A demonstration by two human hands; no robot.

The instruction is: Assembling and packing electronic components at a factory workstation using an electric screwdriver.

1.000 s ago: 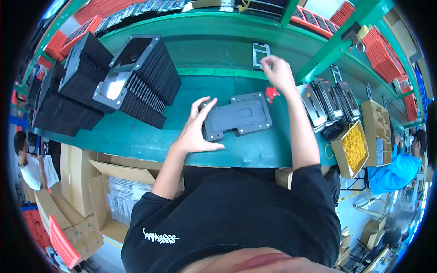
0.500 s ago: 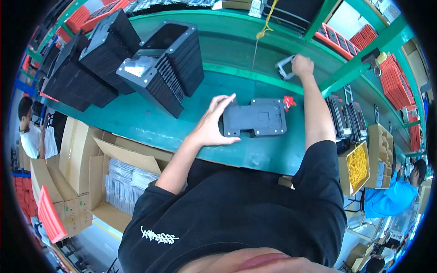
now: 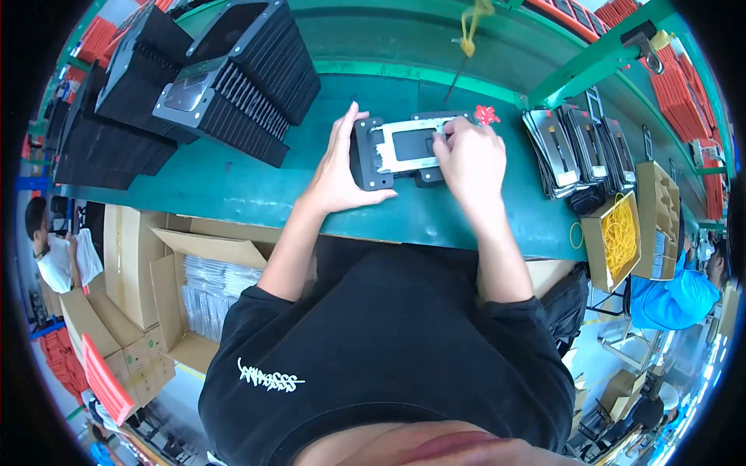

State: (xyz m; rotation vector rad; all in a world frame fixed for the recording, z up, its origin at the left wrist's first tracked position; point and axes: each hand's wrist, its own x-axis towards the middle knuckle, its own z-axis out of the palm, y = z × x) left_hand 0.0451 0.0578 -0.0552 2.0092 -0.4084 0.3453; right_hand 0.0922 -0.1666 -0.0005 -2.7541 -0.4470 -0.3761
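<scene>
Silver frame (image 3: pixel 388 149) is at centre of the frame, a bit above the middle, lying flat over the black holder (image 3: pixel 376 180). Dark holder face shows through its opening. Holder sits on the green table (image 3: pixel 225 186); its left end and parts of the upper and lower edges stick out past the metal.

Right hand (image 3: pixel 475 159): fingers curled, gripping the right end of the silver frame, covering that end. Thumb is at the edge of the opening.

Left hand (image 3: pixel 330 180): open, thumb and fingers spread in a C around the holder's left end. Thumb at the lower edge, fingers by the upper left corner. Firm contact or not, can't tell.

Red piece (image 3: pixel 486 116) lies on the table just above the right hand. Yellow cord (image 3: pixel 470 31) hangs at top, right of centre.

Upper left: tall stacks of black holders (image 3: pixel 256 58). Right of centre: leaning stacks of flat plates (image 3: pixel 553 151). Further right: small box of yellow bands (image 3: pixel 619 233), divided carton (image 3: pixel 660 206) beside it.

Lower left: open carton (image 3: pixel 177 311) with clear-wrapped packs (image 3: pixel 217 295), and a red tray (image 3: pixel 105 380) tilted near the rim. Person in white (image 3: pixel 58 260) at far left, person in blue (image 3: pixel 672 295) at far right.
</scene>
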